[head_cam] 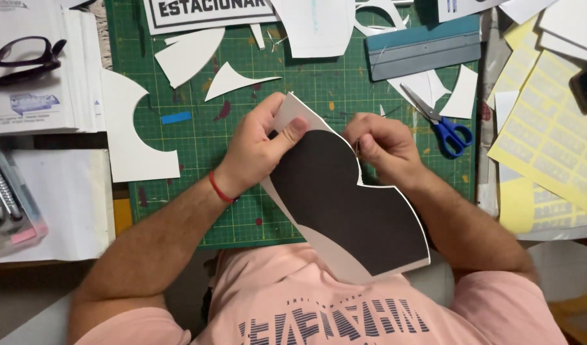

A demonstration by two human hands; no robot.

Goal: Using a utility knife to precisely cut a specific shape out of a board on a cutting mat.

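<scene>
**Both hands work the top edge of a black sticker sheet over the cutting mat**

A cluttered workbench carries a green gridded cutting mat [197, 137], strewn with white paper offcuts [233, 80]; everything below is placed against that mat.

Above the mat's near half, the left hand's thumb and fingertips [292, 130] pinch the upper corner of a curved, black-faced sheet with a white backing [344, 198], the white layer bent up behind the thumb, apparently to separate it from the black face. The right hand [383, 144] is curled closed, its fingertips pressed on the sheet's top edge just beside the left hand [258, 144]; exactly what they nip is hidden. The sheet slopes from the mat's centre down past its near edge toward the person's pink shirt, held off the surface so both layers stay reachable.

Both wrists bend inward, forearms coming in from the near corners; a red cord bracelet [220, 190] circles the left wrist.

On the mat's right margin lie blue-handled scissors [443, 124]; a teal squeegee [423, 46] sits at its far right corner. Black-framed glasses [22, 57] rest left of the mat, yellow label sheets [549, 134] to its right.
</scene>
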